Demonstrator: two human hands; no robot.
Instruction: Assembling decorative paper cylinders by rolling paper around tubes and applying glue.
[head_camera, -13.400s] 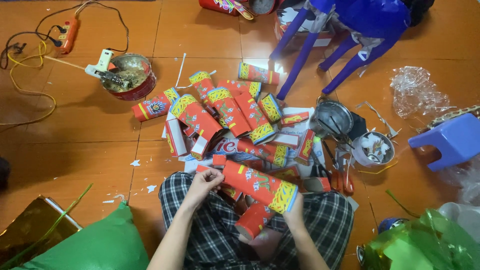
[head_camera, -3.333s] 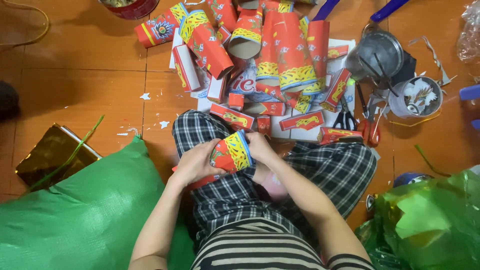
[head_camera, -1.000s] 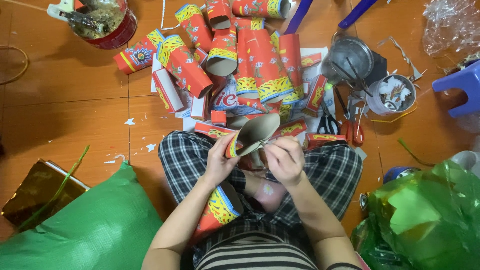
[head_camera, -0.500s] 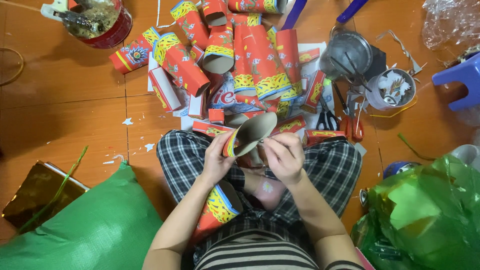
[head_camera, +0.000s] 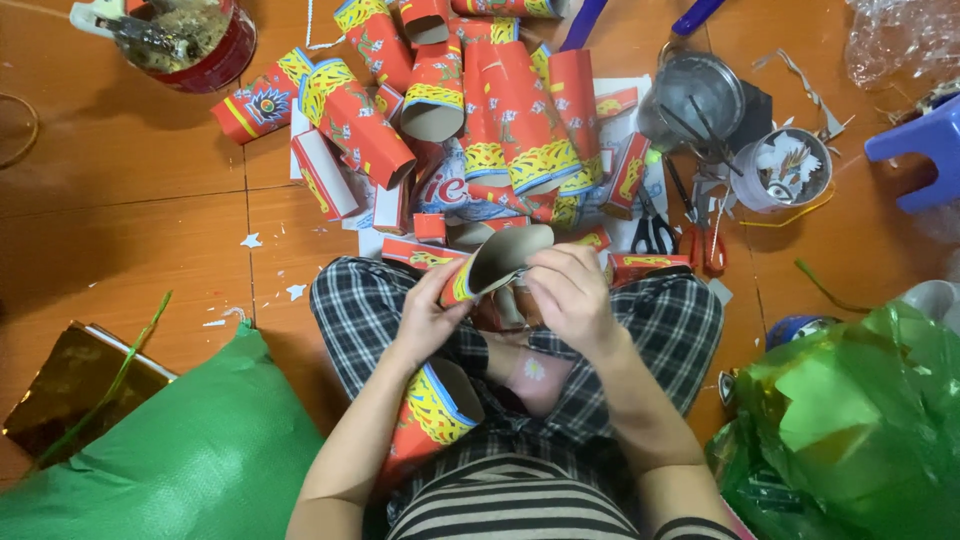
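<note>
Seated cross-legged on the orange tiled floor (head_camera: 130, 210), both forearms angled inward over my lap. My left hand (head_camera: 428, 318) is cupped under and around the lower side of a red and yellow paper tube (head_camera: 492, 264), thumb on its printed outer face, fingers closed on it. My right hand (head_camera: 570, 295) is curled over the tube's open end from the other side, fingertips pressing at the rim; whether it pinches the edge or only rests there I cannot tell. The tube sits tilted just above my knees, grey unprinted inside facing up.

A second tube (head_camera: 432, 408) of the same print lies in my lap beside the left forearm, touching it. Directly ahead, a pile of finished tubes (head_camera: 480, 110) and flat folded pieces crowds the floor, touching my shins. Right of the pile: scissors (head_camera: 660, 225) with dark handles, a metal pot (head_camera: 695, 95), and a small white tub (head_camera: 785, 170). A red tin (head_camera: 190, 45) stands far left. A green woven sack (head_camera: 190, 450) lies against my left leg; crumpled green plastic (head_camera: 850, 410) at right.

Tubes are thin glossy card, cylindrical, slightly crushed.
</note>
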